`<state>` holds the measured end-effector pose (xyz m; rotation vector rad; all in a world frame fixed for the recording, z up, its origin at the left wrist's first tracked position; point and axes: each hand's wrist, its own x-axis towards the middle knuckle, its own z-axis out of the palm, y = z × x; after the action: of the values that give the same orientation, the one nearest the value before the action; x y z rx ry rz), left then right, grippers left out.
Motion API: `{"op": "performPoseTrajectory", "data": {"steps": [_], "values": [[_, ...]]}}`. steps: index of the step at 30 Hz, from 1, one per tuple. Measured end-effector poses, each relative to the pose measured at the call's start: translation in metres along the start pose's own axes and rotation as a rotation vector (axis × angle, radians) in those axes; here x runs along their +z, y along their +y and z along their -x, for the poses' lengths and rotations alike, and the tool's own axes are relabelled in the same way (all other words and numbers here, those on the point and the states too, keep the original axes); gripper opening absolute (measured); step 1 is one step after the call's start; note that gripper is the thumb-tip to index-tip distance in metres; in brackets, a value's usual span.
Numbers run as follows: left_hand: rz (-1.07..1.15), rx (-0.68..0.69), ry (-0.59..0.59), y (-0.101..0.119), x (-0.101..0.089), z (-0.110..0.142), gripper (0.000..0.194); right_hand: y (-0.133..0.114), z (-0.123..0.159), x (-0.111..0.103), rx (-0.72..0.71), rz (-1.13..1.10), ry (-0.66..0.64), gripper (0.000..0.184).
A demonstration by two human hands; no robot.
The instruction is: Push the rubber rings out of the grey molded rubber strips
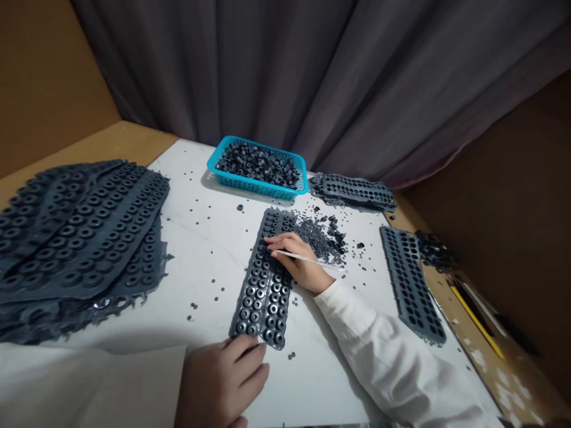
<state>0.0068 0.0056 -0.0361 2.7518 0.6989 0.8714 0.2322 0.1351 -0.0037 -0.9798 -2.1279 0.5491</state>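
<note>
A dark grey rubber sheet with rows of raised round rings lies lengthwise on the white tabletop. My right hand rests over its upper part, fingers closed around a thin white stick. The stick's left end is down among the rings, partly covered by the fingers. At the sheet's near end, my left hand is closed, its curled fingers gripping the edge; the thumb is mostly hidden. Just right of the sheet's far half is a pile of small dark discs, mixed with blacker bits.
Behind the sheet stands a blue plastic basket full of small dark rubber pieces. Stacked ringed sheets cover the left side. Perforated sheets lie at the back right and right. A yellow stick lies near the right wall.
</note>
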Motion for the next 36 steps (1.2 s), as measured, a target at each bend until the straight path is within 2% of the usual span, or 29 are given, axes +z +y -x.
{"op": "performPoseTrajectory", "data": {"steps": [6, 15, 20, 24, 26, 29, 32, 33, 36], "values": [[-0.044, -0.013, -0.030, 0.002, 0.002, -0.001, 0.024, 0.002, 0.004, 0.004, 0.037, -0.038, -0.045, 0.012], [0.025, -0.049, -0.200, 0.007, -0.024, -0.011, 0.031, 0.003, 0.001, 0.000, 0.004, 0.055, -0.086, 0.017], [0.039, -0.055, -0.113, 0.008, -0.023, -0.012, 0.034, 0.005, -0.003, 0.001, -0.038, 0.262, -0.068, 0.021], [0.048, -0.041, -0.099, 0.008, -0.025, -0.014, 0.035, 0.012, -0.004, 0.003, -0.037, 0.383, -0.050, 0.021], [0.045, -0.040, -0.099, 0.007, -0.023, -0.013, 0.034, 0.016, -0.004, 0.002, -0.005, 0.402, 0.006, 0.022], [0.023, -0.028, -0.015, 0.005, -0.012, -0.009, 0.031, 0.018, -0.006, -0.002, 0.060, 0.289, 0.114, 0.021], [-0.002, 0.006, 0.104, 0.004, -0.003, -0.006, 0.033, 0.012, -0.006, -0.004, 0.074, 0.075, 0.115, 0.017], [-0.003, 0.004, 0.103, 0.004, -0.003, -0.006, 0.034, 0.010, -0.006, -0.004, 0.073, 0.017, 0.099, 0.017], [0.017, -0.030, -0.019, 0.005, -0.012, -0.011, 0.037, 0.006, -0.005, -0.001, 0.076, -0.077, 0.050, 0.018]]}}
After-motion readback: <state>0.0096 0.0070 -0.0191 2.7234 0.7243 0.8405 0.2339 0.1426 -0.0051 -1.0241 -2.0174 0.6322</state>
